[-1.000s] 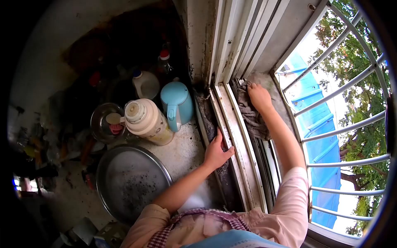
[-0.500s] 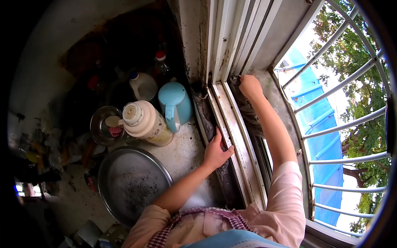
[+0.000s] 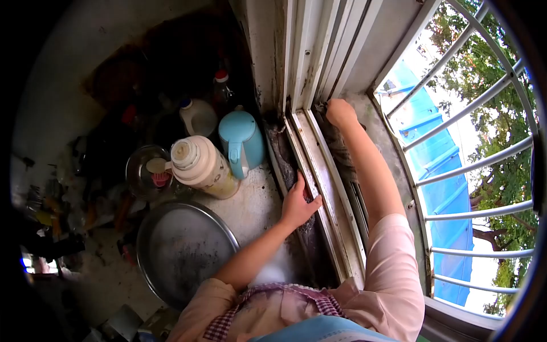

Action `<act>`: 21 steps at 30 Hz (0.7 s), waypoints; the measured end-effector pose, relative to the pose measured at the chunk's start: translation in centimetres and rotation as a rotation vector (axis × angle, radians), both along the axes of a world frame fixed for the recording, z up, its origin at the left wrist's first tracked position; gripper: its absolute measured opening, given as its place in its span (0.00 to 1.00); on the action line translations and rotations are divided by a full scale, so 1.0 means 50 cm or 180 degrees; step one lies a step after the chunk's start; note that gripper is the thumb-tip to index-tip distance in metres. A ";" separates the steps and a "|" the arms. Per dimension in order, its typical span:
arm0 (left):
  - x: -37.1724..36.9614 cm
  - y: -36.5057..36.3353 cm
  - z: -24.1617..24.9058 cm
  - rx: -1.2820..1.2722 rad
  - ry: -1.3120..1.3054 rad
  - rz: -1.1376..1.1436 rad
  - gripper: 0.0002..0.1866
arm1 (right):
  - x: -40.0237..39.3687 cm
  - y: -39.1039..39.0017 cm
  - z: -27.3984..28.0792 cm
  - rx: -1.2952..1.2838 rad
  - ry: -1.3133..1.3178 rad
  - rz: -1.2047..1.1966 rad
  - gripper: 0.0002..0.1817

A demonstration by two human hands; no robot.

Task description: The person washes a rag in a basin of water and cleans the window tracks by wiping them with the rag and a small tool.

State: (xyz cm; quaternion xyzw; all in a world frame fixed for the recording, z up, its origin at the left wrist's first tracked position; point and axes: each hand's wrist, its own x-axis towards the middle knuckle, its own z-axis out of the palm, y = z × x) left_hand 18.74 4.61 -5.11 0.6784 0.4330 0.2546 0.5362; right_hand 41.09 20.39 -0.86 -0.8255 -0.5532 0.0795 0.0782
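Observation:
My left hand [image 3: 298,204] rests on the inner edge of the window track [image 3: 322,165], thumb and fingers apart. At the far end of the track my right hand [image 3: 341,113] is closed in a fist by the foot of the upright window frame [image 3: 307,62]. What its fingers hold is hidden; I cannot tell what it is. Below that wrist lies dark, greyish crumpled material [image 3: 340,153] along the outer side of the track, partly covered by my forearm. Dark grime fills the gap beside my left hand.
Left of the sill stand a blue kettle [image 3: 241,134], a cream thermos [image 3: 206,168], a jug with a blue cap [image 3: 198,118] and a metal bowl [image 3: 145,171]. A round metal tray [image 3: 185,253] lies nearer me. White window bars [image 3: 478,176] curve along the right.
My right fist has shifted slightly up and left in the view, still in the frame's corner. My left hand stays on the track edge. The camera view has moved a little.

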 end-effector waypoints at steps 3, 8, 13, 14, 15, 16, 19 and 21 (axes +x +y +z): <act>0.006 -0.003 -0.035 0.0592 -0.0115 0.0150 0.47 | 0.038 -0.012 -0.021 -0.0570 -0.0227 0.0317 0.13; 0.006 0.002 -0.032 0.0258 -0.0179 0.0105 0.46 | 0.002 -0.014 -0.022 0.0324 0.0060 -0.0278 0.13; 0.012 -0.002 -0.056 0.0356 -0.0386 0.0153 0.46 | 0.014 -0.040 -0.016 0.0143 0.0125 -0.0055 0.13; 0.009 -0.004 -0.045 0.0304 -0.0196 0.0144 0.46 | 0.016 -0.044 -0.012 0.0248 0.0150 -0.0118 0.13; 0.009 -0.004 -0.032 0.0240 -0.0096 0.0131 0.46 | 0.010 -0.050 -0.014 0.0353 0.0172 -0.0171 0.13; 0.010 -0.006 -0.025 0.0258 -0.0203 0.0122 0.45 | 0.004 -0.052 -0.014 0.0466 0.0204 -0.0221 0.13; 0.007 -0.005 -0.036 0.0386 -0.0222 0.0096 0.44 | -0.022 -0.046 -0.017 0.0721 0.0219 -0.0230 0.13; 0.005 -0.003 -0.043 0.0423 -0.0157 0.0093 0.45 | -0.040 -0.041 -0.015 0.0674 0.0122 -0.0313 0.13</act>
